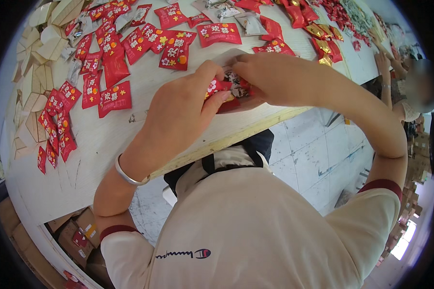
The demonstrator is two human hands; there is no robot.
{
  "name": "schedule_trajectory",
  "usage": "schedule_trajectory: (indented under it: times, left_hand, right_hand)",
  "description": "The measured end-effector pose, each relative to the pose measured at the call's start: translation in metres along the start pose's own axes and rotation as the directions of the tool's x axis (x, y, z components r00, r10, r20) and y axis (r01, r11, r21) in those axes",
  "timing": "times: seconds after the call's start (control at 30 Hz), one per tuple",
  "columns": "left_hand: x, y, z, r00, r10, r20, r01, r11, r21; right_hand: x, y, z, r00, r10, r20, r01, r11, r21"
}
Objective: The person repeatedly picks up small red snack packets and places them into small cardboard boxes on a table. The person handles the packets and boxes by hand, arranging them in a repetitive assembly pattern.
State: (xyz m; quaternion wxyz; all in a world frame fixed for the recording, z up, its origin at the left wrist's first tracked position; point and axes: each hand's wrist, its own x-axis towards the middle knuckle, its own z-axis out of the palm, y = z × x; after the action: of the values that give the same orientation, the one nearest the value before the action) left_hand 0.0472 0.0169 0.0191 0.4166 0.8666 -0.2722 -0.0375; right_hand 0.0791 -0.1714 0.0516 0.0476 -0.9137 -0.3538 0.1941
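Close to the table's front edge, both my hands meet over a small pale box (228, 56). My left hand (181, 104) pinches a red printed packet (216, 86) between thumb and fingers at the box's opening. Curled around the right side of the same box is my right hand (275, 77), its fingertips at the far rim and its thumb hidden. Inside the box, between the hands, a white packet with dark writing (235, 81) shows beside red wrappers. Much of the box is covered by my hands.
Red printed packets (115, 98) lie scattered across the white table (105, 144). Folded pale boxes (36, 86) line the left side. Gold-and-red sweets (323, 45) lie at the far right. Another person's hand (382, 63) is at the right. Cardboard cartons (72, 238) sit below.
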Motion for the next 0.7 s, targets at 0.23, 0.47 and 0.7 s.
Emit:
schedule_trajectory:
  times: [0.23, 0.47, 0.7]
  left_hand:
    - [0.002, 0.001, -0.001, 0.999, -0.019, 0.046, 0.014, 0.995, 0.097]
    - [0.006, 0.003, 0.0, 0.999, -0.041, 0.02, 0.04, 0.999, 0.02]
    - [0.012, 0.0, -0.002, 0.981, -0.02, -0.193, -0.062, 0.911, -0.408]
  right_hand:
    - [0.002, 0.01, 0.018, 0.966, -0.258, -0.015, 0.232, 0.892, -0.387]
    - [0.002, 0.004, 0.015, 0.995, -0.075, 0.06, 0.088, 0.963, -0.255]
    - [-0.02, -0.005, -0.035, 0.939, 0.022, -0.342, 0.15, 0.871, 0.468]
